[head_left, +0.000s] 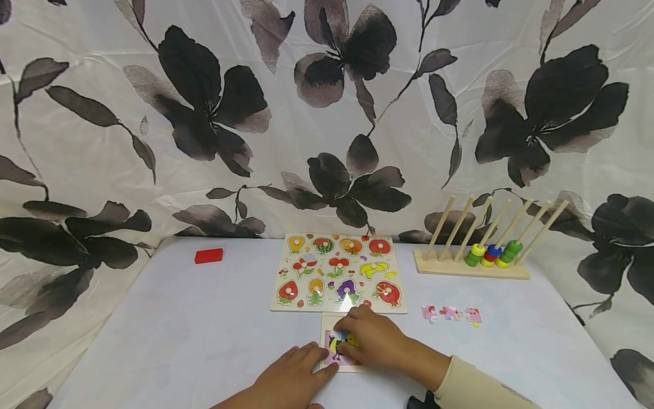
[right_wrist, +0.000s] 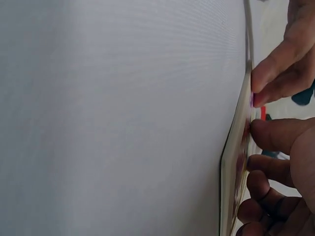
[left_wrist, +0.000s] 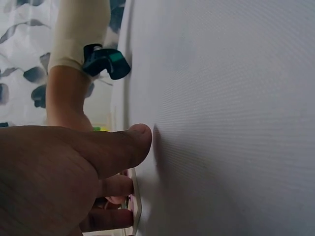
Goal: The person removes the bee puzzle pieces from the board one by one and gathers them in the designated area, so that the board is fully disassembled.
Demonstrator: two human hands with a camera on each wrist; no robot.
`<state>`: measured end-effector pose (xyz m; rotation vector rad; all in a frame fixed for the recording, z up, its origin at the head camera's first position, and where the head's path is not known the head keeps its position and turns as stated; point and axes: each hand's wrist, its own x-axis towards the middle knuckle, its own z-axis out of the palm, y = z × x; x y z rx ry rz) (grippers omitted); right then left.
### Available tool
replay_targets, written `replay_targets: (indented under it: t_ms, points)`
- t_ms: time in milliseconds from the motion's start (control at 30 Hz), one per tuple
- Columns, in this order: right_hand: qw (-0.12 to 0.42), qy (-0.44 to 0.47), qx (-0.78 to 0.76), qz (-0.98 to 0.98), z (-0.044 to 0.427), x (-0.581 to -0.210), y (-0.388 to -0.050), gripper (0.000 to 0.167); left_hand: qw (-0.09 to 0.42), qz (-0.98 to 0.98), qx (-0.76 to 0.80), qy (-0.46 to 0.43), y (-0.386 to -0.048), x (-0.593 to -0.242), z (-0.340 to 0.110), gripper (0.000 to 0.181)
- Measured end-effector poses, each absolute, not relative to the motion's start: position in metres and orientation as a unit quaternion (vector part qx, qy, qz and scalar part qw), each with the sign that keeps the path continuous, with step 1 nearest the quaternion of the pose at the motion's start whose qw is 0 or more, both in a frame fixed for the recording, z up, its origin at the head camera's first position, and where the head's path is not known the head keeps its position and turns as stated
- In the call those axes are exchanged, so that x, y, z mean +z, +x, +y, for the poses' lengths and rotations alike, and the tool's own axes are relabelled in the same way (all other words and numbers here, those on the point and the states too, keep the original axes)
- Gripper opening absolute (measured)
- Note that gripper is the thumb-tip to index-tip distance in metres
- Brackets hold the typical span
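A small jigsaw puzzle (head_left: 334, 345) with a pink, yellow and black picture lies in a pale wooden frame (head_left: 328, 321) at the near middle of the table. My left hand (head_left: 293, 372) lies at the frame's lower left corner, its fingertips on the edge. Over the picture, my right hand (head_left: 375, 341) reaches in from the right, thumb and fingertips touching its surface and covering much of it. In the right wrist view, the right thumb (right_wrist: 278, 133) and fingers meet the puzzle a little apart; no lifted piece shows. Three loose jigsaw pieces (head_left: 451, 313) lie to the right.
Just behind the frame lies a fruit peg puzzle board (head_left: 339, 271). A wooden bead stand (head_left: 472, 269) with upright rods and coloured rings stands at the back right. A red block (head_left: 209, 255) sits at the back left. Floral cloth (head_left: 337, 113) hangs behind the table.
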<state>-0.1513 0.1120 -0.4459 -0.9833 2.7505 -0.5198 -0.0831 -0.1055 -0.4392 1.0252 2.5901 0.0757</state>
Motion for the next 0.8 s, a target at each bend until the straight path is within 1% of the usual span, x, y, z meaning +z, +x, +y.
replay_targets:
  t_ms: [267, 500, 667, 800]
  points:
    - [0.096, -0.323, -0.171, 0.926, 0.105, -0.447, -0.151, 0.027, 0.155, 0.914, 0.015, 0.376, -0.083, -0.441, -0.105, 0.062]
    - [0.123, -0.308, -0.184, 0.925, 0.102, -0.446, -0.152, 0.026, 0.161, 0.916, 0.016, 0.367, -0.086, -0.439, -0.104, 0.062]
    - [0.126, -0.305, -0.184, 0.926, 0.101, -0.446, -0.153, 0.026, 0.168, 0.917, 0.021, 0.362, -0.087, -0.438, -0.103, 0.063]
    - [0.125, -0.305, -0.185, 0.926, 0.101, -0.446, -0.152, 0.025, 0.159, 0.918, 0.018, 0.364, -0.086, -0.439, -0.103, 0.062]
